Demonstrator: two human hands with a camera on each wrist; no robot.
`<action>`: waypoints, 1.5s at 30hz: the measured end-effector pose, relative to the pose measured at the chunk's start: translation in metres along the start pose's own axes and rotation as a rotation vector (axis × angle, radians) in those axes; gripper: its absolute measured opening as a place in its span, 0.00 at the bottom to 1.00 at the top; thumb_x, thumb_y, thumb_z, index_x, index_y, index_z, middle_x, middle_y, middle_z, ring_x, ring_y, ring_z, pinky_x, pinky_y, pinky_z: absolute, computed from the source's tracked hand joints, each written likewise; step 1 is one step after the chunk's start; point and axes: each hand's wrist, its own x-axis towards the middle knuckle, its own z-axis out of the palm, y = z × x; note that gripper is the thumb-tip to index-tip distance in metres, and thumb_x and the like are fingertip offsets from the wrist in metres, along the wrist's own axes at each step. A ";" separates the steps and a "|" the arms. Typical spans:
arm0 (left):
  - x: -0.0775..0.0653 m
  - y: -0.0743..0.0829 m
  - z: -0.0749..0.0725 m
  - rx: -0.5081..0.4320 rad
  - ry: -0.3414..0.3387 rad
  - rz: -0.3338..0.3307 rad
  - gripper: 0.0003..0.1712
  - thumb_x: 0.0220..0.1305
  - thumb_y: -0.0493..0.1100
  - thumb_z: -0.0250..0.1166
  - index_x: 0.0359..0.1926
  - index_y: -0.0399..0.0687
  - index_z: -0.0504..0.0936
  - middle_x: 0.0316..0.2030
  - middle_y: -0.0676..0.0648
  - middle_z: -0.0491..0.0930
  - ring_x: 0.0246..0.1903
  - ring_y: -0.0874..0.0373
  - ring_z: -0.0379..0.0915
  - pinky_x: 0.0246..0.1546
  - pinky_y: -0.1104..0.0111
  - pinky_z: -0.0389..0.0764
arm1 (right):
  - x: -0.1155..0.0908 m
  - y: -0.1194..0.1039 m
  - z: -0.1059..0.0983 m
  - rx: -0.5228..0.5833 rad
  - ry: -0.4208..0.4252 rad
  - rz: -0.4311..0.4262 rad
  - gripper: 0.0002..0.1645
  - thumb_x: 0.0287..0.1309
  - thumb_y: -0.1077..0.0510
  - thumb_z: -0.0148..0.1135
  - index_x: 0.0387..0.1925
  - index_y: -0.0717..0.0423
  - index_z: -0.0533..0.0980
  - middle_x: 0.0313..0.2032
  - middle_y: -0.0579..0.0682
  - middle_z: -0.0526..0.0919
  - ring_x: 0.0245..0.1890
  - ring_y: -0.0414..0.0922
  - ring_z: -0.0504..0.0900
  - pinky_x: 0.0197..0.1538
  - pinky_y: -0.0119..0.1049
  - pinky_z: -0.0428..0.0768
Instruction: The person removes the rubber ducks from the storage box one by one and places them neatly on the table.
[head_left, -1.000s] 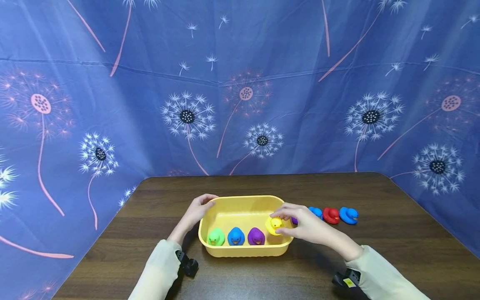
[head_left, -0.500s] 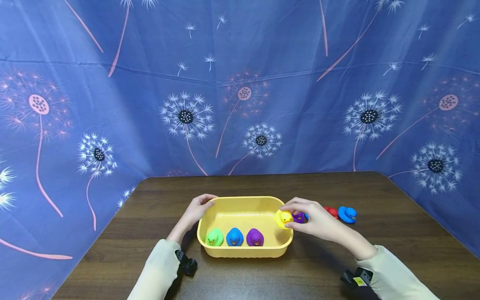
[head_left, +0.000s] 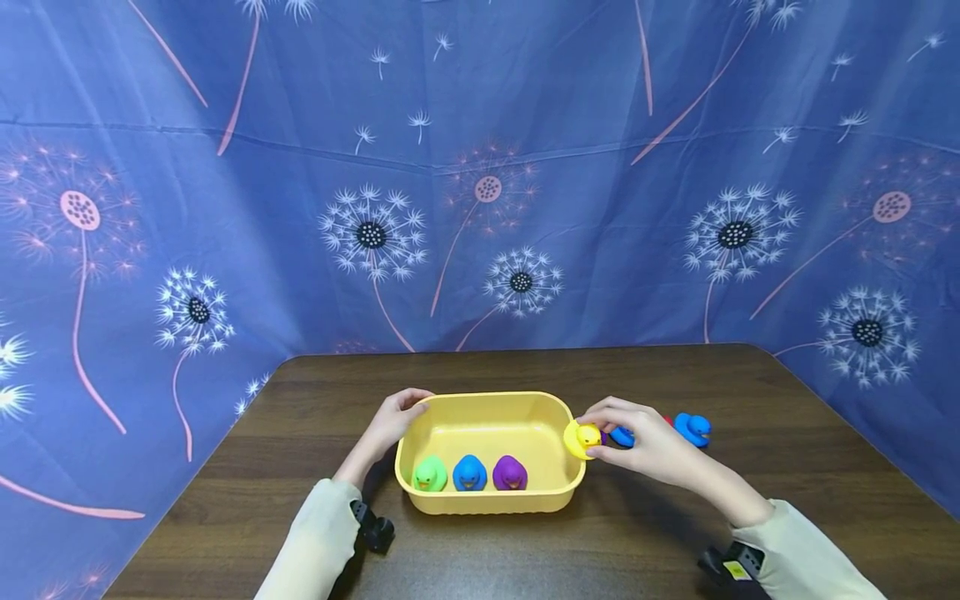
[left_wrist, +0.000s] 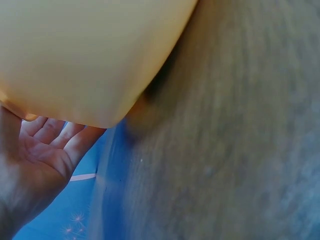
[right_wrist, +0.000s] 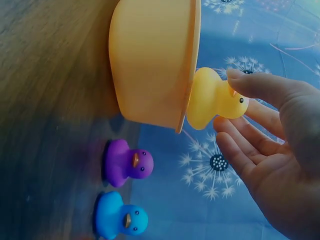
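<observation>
A yellow rubber duck [head_left: 582,438] is pinched between the thumb and fingers of my right hand [head_left: 643,440], at the right rim of the yellow plastic tub [head_left: 491,502]. In the right wrist view, the duck [right_wrist: 210,100] sits just over the rim, its head toward my palm. My left hand [head_left: 392,423] holds the tub's left end, thumb at the rim and fingers along the outside. Inside the tub, along its near wall, stand a green duck [head_left: 430,475], a blue duck [head_left: 469,473] and a purple duck [head_left: 510,473].
More ducks stand in a row on the wooden table [head_left: 480,558] right of the tub: a purple duck [right_wrist: 126,162], a blue duck [right_wrist: 120,217], a red one mostly hidden by my hand, and another blue duck [head_left: 692,430]. A blue dandelion-print cloth [head_left: 480,100] hangs behind.
My right hand has carried the yellow duck rightward, from inside the tub's right end to over its right rim. The left hand and the tub have stayed in place.
</observation>
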 end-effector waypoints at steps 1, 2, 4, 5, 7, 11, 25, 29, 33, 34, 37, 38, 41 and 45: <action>0.000 0.000 0.000 0.000 0.000 -0.001 0.14 0.66 0.39 0.55 0.50 0.39 0.78 0.45 0.41 0.80 0.39 0.57 0.76 0.40 0.66 0.78 | -0.001 0.001 0.000 -0.004 0.003 0.003 0.22 0.43 0.58 0.74 0.45 0.53 0.80 0.40 0.41 0.81 0.35 0.34 0.78 0.38 0.27 0.78; 0.000 0.000 0.000 -0.001 0.002 0.000 0.14 0.66 0.38 0.55 0.50 0.39 0.78 0.45 0.41 0.80 0.39 0.57 0.76 0.40 0.66 0.78 | -0.002 0.001 0.000 -0.008 0.006 0.004 0.23 0.43 0.58 0.74 0.45 0.53 0.80 0.40 0.41 0.81 0.35 0.34 0.78 0.38 0.28 0.78; -0.001 0.000 0.000 -0.007 0.002 -0.003 0.14 0.66 0.38 0.55 0.50 0.39 0.79 0.45 0.41 0.80 0.39 0.56 0.76 0.39 0.66 0.78 | -0.004 0.003 -0.001 -0.011 0.010 -0.002 0.23 0.43 0.58 0.74 0.45 0.53 0.80 0.40 0.41 0.81 0.36 0.34 0.79 0.39 0.30 0.79; -0.001 0.000 0.000 -0.012 0.001 -0.005 0.14 0.66 0.38 0.55 0.50 0.39 0.79 0.45 0.41 0.80 0.39 0.56 0.77 0.39 0.66 0.78 | -0.005 0.004 -0.001 -0.012 0.014 -0.007 0.23 0.43 0.58 0.74 0.45 0.53 0.80 0.40 0.42 0.81 0.36 0.34 0.79 0.39 0.31 0.79; -0.001 -0.001 -0.001 -0.017 -0.002 0.000 0.14 0.66 0.38 0.55 0.50 0.38 0.78 0.45 0.41 0.80 0.38 0.56 0.77 0.39 0.66 0.78 | -0.007 0.004 -0.002 -0.013 0.018 -0.012 0.22 0.44 0.59 0.73 0.45 0.53 0.79 0.40 0.42 0.81 0.36 0.34 0.80 0.39 0.31 0.79; -0.001 -0.002 -0.001 -0.024 -0.006 -0.006 0.15 0.66 0.38 0.55 0.50 0.38 0.78 0.45 0.40 0.80 0.38 0.57 0.76 0.38 0.68 0.78 | -0.010 0.006 -0.005 -0.027 0.026 -0.008 0.21 0.45 0.60 0.73 0.44 0.53 0.79 0.40 0.43 0.81 0.35 0.33 0.80 0.39 0.26 0.78; -0.001 -0.001 -0.002 -0.024 -0.005 0.005 0.14 0.66 0.38 0.55 0.50 0.37 0.78 0.46 0.40 0.80 0.38 0.57 0.77 0.39 0.68 0.78 | -0.019 0.011 -0.006 -0.072 -0.009 0.016 0.23 0.43 0.60 0.73 0.45 0.56 0.79 0.39 0.43 0.81 0.33 0.34 0.76 0.36 0.26 0.76; 0.000 -0.001 -0.002 -0.017 -0.010 0.008 0.15 0.66 0.38 0.54 0.51 0.37 0.78 0.46 0.39 0.79 0.39 0.57 0.76 0.38 0.68 0.78 | -0.024 0.015 -0.001 -0.043 -0.024 0.009 0.22 0.43 0.60 0.73 0.44 0.55 0.80 0.37 0.42 0.82 0.34 0.35 0.77 0.38 0.29 0.77; 0.001 -0.002 -0.001 -0.027 -0.019 0.012 0.15 0.67 0.38 0.54 0.51 0.36 0.77 0.47 0.38 0.79 0.39 0.57 0.77 0.39 0.68 0.78 | -0.028 0.020 0.004 -0.017 -0.043 0.005 0.20 0.43 0.60 0.73 0.43 0.55 0.80 0.37 0.42 0.82 0.35 0.35 0.78 0.38 0.29 0.78; 0.001 -0.001 -0.001 -0.037 -0.022 0.007 0.15 0.67 0.38 0.54 0.51 0.36 0.77 0.47 0.38 0.79 0.39 0.56 0.77 0.39 0.67 0.78 | -0.029 0.021 0.005 -0.013 -0.049 0.006 0.20 0.43 0.60 0.73 0.43 0.55 0.80 0.37 0.42 0.82 0.35 0.35 0.78 0.39 0.29 0.78; -0.003 0.006 -0.002 -0.037 -0.028 0.008 0.16 0.67 0.38 0.54 0.51 0.34 0.76 0.47 0.37 0.79 0.40 0.55 0.77 0.40 0.65 0.79 | -0.032 0.025 0.008 -0.015 -0.065 0.006 0.20 0.43 0.61 0.73 0.42 0.56 0.79 0.37 0.43 0.82 0.35 0.35 0.78 0.38 0.29 0.78; -0.006 0.010 -0.002 -0.035 -0.032 0.009 0.16 0.67 0.37 0.54 0.51 0.33 0.76 0.47 0.36 0.79 0.40 0.54 0.77 0.40 0.64 0.79 | -0.033 0.026 0.008 -0.020 -0.069 0.007 0.20 0.43 0.61 0.73 0.42 0.57 0.79 0.37 0.44 0.82 0.35 0.35 0.78 0.38 0.29 0.78; -0.015 0.024 -0.004 -0.022 -0.041 0.010 0.16 0.67 0.36 0.54 0.52 0.31 0.76 0.47 0.35 0.78 0.41 0.52 0.77 0.41 0.63 0.79 | -0.035 0.029 0.010 -0.026 -0.074 0.010 0.20 0.42 0.62 0.73 0.42 0.57 0.79 0.37 0.44 0.82 0.35 0.35 0.78 0.38 0.30 0.78; -0.019 0.029 -0.005 -0.027 -0.040 0.002 0.16 0.67 0.37 0.53 0.52 0.31 0.75 0.46 0.36 0.79 0.40 0.54 0.77 0.41 0.64 0.79 | -0.037 0.031 0.012 -0.026 -0.086 0.043 0.21 0.42 0.61 0.74 0.42 0.57 0.79 0.37 0.45 0.82 0.35 0.35 0.79 0.39 0.32 0.79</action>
